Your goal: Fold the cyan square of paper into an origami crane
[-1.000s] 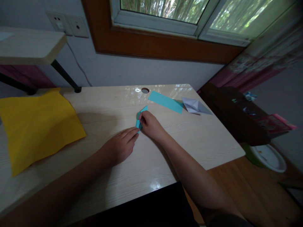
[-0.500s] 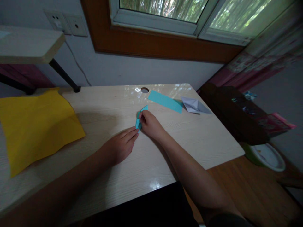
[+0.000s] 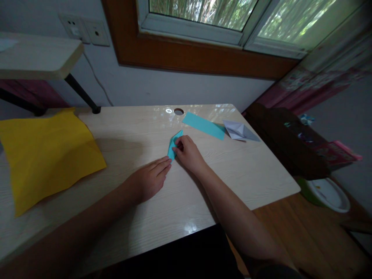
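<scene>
A small folded piece of turquoise paper (image 3: 172, 149) lies on the table in front of me, its far end narrowing to a point. With fingers stretched out flat, my left hand (image 3: 151, 178) rests its fingertips on the paper's near end; the thumb is hidden. My right hand (image 3: 188, 153) is closed in a pinch at the paper's right edge, thumb and forefinger touching it. Beyond them lies a flat turquoise paper strip (image 3: 203, 125). Its right end is close to a folded white paper shape (image 3: 240, 130).
A large yellow sheet (image 3: 52, 159) with a wavy edge covers the left of the pale table (image 3: 180, 217). A raised shelf (image 3: 40, 58) on black legs stands at the back left. A round hole (image 3: 178, 111) pierces the table near the wall.
My right fingers have shifted slightly right and opened the folded paper out a little, so more of its surface shows. My left hand stays at the near end.
</scene>
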